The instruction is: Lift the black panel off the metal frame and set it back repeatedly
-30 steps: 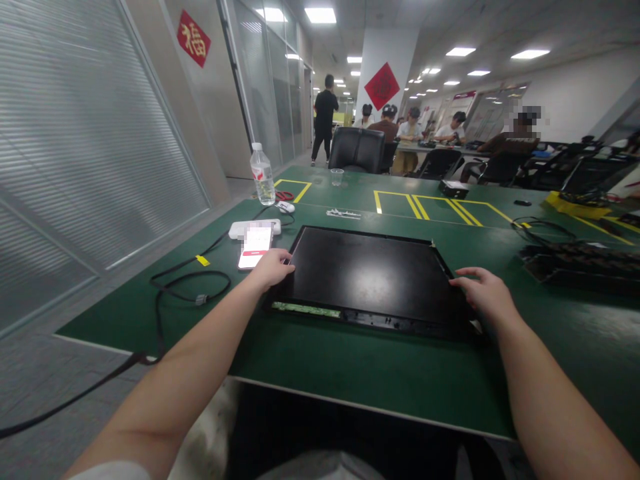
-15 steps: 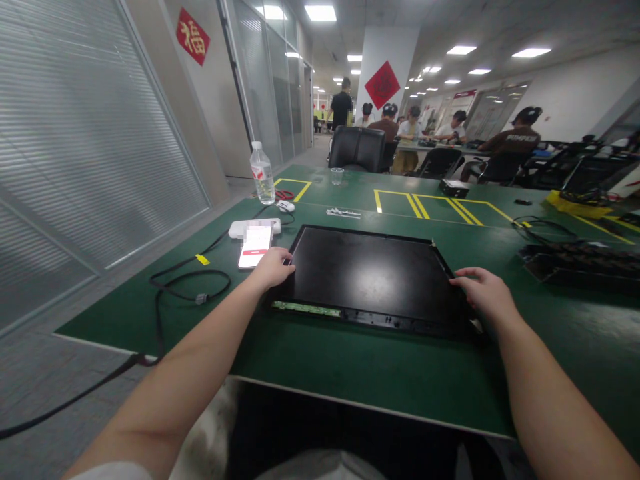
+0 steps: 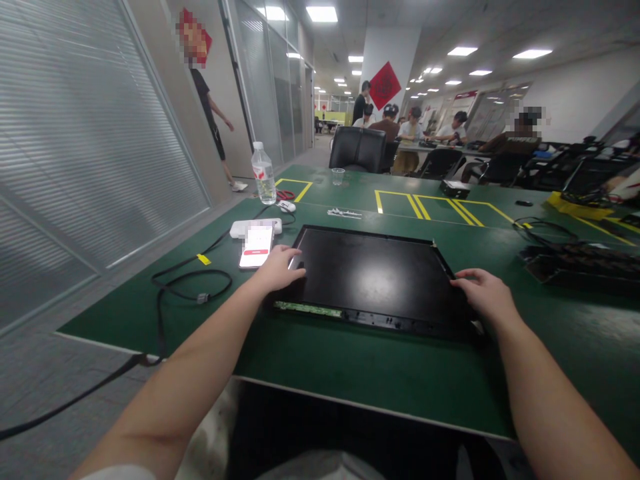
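Note:
A black flat display panel point(image 3: 360, 273) lies on the green table in front of me, its dark face up and a shiny glare in the middle. Along its near edge runs a green circuit board strip point(image 3: 307, 309). Over the panel's left edge is my left hand point(image 3: 281, 268), thumb and forefinger apart, tips above the dark face. At the opposite side, my right hand point(image 3: 483, 292) pinches the right edge of the panel between thumb and fingers; the lower fingers are partly hidden.
Left of the panel lie a lit phone point(image 3: 257, 248), a white power strip point(image 3: 240, 229) and a black cable point(image 3: 193, 275). Farther back stand a water bottle point(image 3: 263, 177) and a clear cup point(image 3: 337, 177). Dark parts point(image 3: 585, 267) lie at right. Several people sit beyond.
My left hand has shifted slightly right, its fingertips now over the panel's face and spread wider. My right hand and the panel stay put. A person has appeared by the left wall.

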The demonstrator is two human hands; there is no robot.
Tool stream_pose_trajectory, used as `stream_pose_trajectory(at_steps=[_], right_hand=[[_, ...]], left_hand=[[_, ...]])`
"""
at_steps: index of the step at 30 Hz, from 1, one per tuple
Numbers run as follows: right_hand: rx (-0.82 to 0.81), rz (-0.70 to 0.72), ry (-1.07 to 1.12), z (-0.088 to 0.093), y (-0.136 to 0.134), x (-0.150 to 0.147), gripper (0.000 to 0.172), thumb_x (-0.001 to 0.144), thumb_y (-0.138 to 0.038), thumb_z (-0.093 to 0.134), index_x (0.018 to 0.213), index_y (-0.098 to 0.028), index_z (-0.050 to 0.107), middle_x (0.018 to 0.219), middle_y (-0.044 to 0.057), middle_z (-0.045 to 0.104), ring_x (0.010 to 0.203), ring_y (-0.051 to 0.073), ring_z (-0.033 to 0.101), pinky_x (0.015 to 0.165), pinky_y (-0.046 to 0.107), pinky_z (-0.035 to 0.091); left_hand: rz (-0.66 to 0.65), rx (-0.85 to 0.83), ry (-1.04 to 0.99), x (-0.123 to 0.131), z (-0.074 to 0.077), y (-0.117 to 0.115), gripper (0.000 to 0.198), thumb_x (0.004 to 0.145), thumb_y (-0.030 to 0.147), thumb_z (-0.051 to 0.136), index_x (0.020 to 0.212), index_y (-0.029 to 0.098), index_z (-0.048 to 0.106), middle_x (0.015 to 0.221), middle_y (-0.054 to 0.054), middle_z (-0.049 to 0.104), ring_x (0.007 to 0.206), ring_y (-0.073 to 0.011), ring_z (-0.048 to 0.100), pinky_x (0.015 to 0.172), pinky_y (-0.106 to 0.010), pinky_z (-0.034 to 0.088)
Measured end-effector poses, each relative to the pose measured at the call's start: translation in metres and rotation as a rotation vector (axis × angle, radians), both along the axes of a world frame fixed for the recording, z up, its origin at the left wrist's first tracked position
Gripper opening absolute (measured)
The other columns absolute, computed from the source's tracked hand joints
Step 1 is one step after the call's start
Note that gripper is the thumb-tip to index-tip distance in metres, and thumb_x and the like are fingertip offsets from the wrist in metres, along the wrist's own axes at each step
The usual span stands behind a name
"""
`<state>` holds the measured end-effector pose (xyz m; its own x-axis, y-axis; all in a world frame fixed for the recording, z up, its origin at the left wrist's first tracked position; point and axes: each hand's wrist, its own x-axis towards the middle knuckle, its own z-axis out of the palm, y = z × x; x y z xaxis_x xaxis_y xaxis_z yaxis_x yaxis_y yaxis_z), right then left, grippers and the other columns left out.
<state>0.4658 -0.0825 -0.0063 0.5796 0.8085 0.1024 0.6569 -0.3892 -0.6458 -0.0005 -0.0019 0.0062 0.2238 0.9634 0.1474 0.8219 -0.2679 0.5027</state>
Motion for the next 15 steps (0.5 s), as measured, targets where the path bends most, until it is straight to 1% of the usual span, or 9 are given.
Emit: stream_pose_trajectory(at_steps=[1, 3, 5, 7, 9, 11, 15], right_hand=[[0.001, 0.000, 0.003, -0.001, 0.000, 0.000, 0.028, 0.067, -0.041, 0.067, 0.088, -0.023, 0.072, 0.071, 0.004, 0.068, 0.064, 0.022, 0.061, 0.063, 0.035, 0.047], [0.001, 0.001, 0.006, -0.002, 0.001, 0.001, 0.027, 0.067, -0.041, 0.067, 0.087, -0.023, 0.071, 0.070, 0.004, 0.069, 0.064, 0.022, 0.061, 0.063, 0.035, 0.047], [-0.002, 0.002, -0.002, -0.003, 0.001, 0.002, 0.026, 0.067, -0.041, 0.067, 0.087, -0.024, 0.071, 0.070, 0.003, 0.068, 0.065, 0.022, 0.061, 0.065, 0.035, 0.047], [-0.005, 0.003, -0.009, -0.003, 0.002, 0.003, 0.026, 0.068, -0.041, 0.067, 0.087, -0.024, 0.071, 0.070, 0.003, 0.068, 0.066, 0.023, 0.062, 0.066, 0.036, 0.047], [-0.010, 0.003, -0.006, -0.004, 0.003, 0.004, 0.027, 0.068, -0.041, 0.066, 0.088, -0.024, 0.071, 0.070, 0.003, 0.068, 0.067, 0.023, 0.062, 0.067, 0.036, 0.046], [-0.011, 0.005, -0.004, -0.004, 0.003, 0.005, 0.028, 0.067, -0.042, 0.066, 0.088, -0.024, 0.071, 0.069, 0.003, 0.068, 0.066, 0.023, 0.062, 0.067, 0.036, 0.046], [-0.017, 0.013, -0.003, -0.005, 0.003, 0.005, 0.028, 0.068, -0.044, 0.065, 0.087, -0.024, 0.072, 0.070, 0.004, 0.069, 0.066, 0.023, 0.062, 0.065, 0.036, 0.046]], left_hand=[[-0.037, 0.015, -0.015, 0.000, 0.001, -0.002, 0.061, 0.074, 0.039, 0.074, 0.129, 0.013, 0.069, 0.141, -0.021, 0.054, 0.132, -0.0387, 0.052, 0.112, -0.046, 0.041], [-0.158, 0.043, -0.039, 0.001, 0.005, -0.005, 0.058, 0.074, 0.041, 0.076, 0.127, 0.017, 0.070, 0.143, -0.019, 0.052, 0.134, -0.0377, 0.051, 0.113, -0.046, 0.040], [-0.327, 0.047, -0.051, 0.002, 0.008, -0.009, 0.050, 0.075, 0.041, 0.077, 0.121, 0.022, 0.073, 0.139, -0.015, 0.057, 0.130, -0.0343, 0.054, 0.112, -0.045, 0.041], [-0.499, 0.028, -0.049, 0.004, 0.012, -0.012, 0.043, 0.077, 0.039, 0.078, 0.116, 0.023, 0.075, 0.132, -0.011, 0.063, 0.123, -0.0299, 0.060, 0.108, -0.042, 0.044], [-0.615, 0.009, -0.038, 0.006, 0.014, -0.014, 0.039, 0.078, 0.035, 0.079, 0.114, 0.022, 0.075, 0.127, -0.010, 0.067, 0.117, -0.0267, 0.063, 0.104, -0.039, 0.047], [-0.670, 0.001, -0.025, 0.007, 0.015, -0.015, 0.035, 0.079, 0.032, 0.079, 0.112, 0.022, 0.076, 0.124, -0.009, 0.069, 0.114, -0.0250, 0.065, 0.101, -0.037, 0.048], [-0.705, -0.001, -0.017, 0.008, 0.016, -0.017, 0.032, 0.077, 0.031, 0.081, 0.108, 0.023, 0.078, 0.123, -0.008, 0.070, 0.112, -0.0241, 0.067, 0.099, -0.035, 0.049]])
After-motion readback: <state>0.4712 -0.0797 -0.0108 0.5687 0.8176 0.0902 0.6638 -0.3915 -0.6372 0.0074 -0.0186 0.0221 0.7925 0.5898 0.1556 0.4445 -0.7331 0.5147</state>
